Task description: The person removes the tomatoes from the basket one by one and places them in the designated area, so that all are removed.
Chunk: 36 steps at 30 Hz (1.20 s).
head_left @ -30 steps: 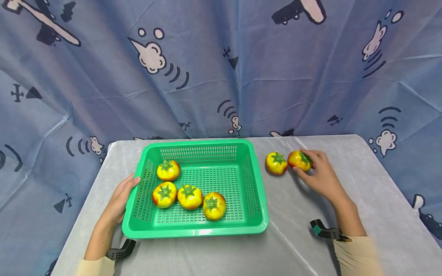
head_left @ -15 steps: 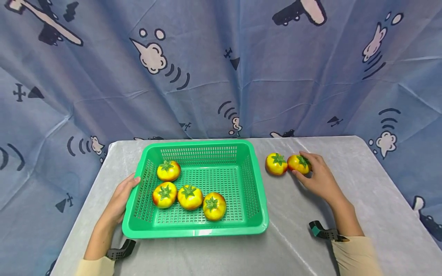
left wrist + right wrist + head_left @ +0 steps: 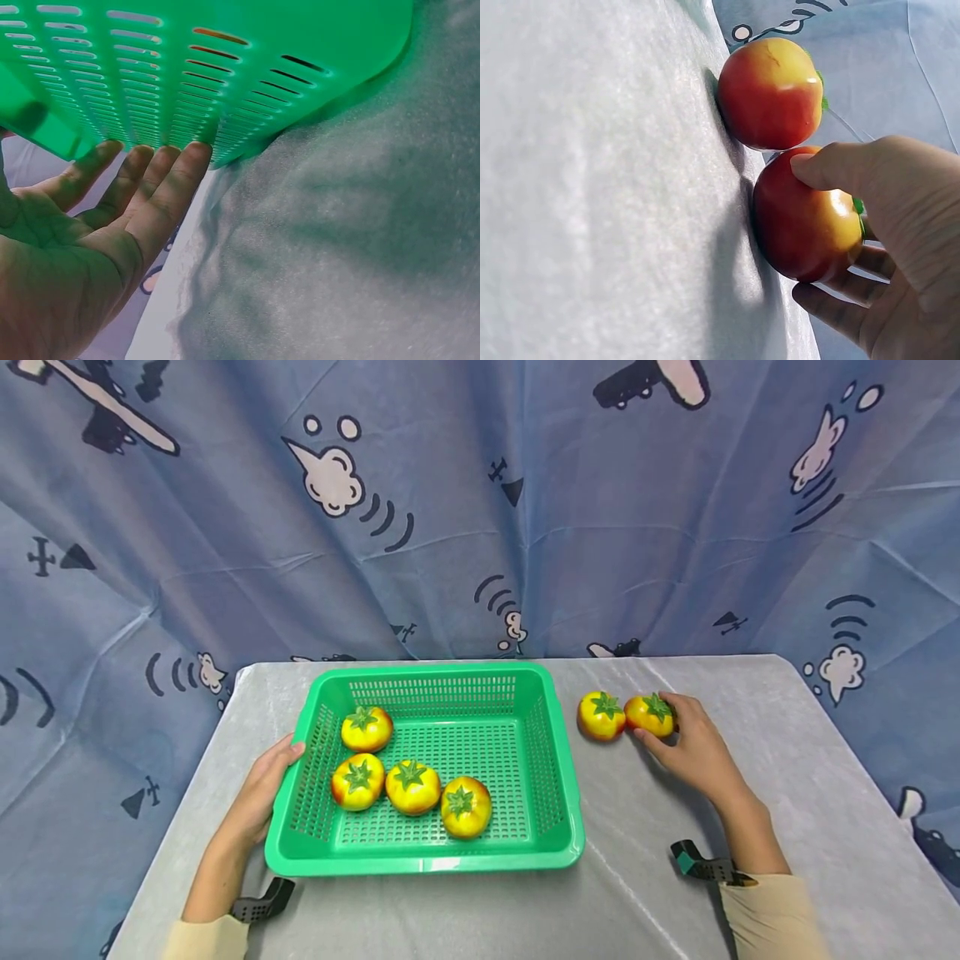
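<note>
A green plastic basket point(image 3: 423, 866) with slotted walls stands on the table, holding several yellow-red persimmons, among them one near its front point(image 3: 466, 808). At its left side, my left hand point(image 3: 258, 789) has a digit over the rim; in the left wrist view the fingers point(image 3: 169, 184) reach the outer wall from below. To the right of the basket, my right hand point(image 3: 693, 743) holds a persimmon point(image 3: 648, 716) between thumb and fingers. That fruit rests on the cloth beside another persimmon point(image 3: 600, 717), and they appear to touch. The right wrist view shows the thumb point(image 3: 829, 166) on the held persimmon point(image 3: 799, 225).
A grey-white cloth point(image 3: 637, 877) covers the table. Behind the table's far edge hangs a blue printed curtain point(image 3: 450, 552). Both wrists wear black straps, one left point(image 3: 264, 902) and one right point(image 3: 708, 864).
My right hand has shifted slightly, and the held persimmon has tipped so its green leaves face more upward, close against its neighbour. The basket and my left hand stay where they were.
</note>
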Tool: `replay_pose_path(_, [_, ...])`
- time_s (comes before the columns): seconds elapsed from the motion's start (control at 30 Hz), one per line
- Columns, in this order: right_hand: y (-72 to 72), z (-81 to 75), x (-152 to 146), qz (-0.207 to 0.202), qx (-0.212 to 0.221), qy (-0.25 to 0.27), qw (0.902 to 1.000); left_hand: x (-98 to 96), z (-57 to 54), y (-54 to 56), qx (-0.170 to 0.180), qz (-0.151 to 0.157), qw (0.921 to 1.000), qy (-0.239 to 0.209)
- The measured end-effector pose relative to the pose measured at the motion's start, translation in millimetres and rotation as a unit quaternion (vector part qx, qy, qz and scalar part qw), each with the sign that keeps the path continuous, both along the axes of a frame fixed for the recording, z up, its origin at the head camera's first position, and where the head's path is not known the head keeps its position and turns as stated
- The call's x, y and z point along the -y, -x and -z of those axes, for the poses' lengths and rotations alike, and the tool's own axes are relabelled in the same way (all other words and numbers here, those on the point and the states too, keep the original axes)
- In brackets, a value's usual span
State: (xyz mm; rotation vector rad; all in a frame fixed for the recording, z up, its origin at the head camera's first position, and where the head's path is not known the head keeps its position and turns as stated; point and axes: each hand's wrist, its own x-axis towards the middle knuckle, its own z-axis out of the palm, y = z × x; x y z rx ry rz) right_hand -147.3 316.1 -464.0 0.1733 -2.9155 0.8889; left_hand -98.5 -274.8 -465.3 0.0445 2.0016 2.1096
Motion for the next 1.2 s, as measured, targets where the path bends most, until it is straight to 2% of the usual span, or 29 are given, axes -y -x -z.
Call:
replay_pose_path(0.8, [-0.9,1.7,1.2,-0.006,-0.02,0.0,0.9998,0.5,-2.2,-0.4,0.009,0.001,0.9999,0.003])
replay_pose_path(1.2, [-0.9,0.0,-0.1,-0.006,-0.008,-0.004,0.9999,1.0,-1.9,0.2,0.004,0.004,1.0,0.002])
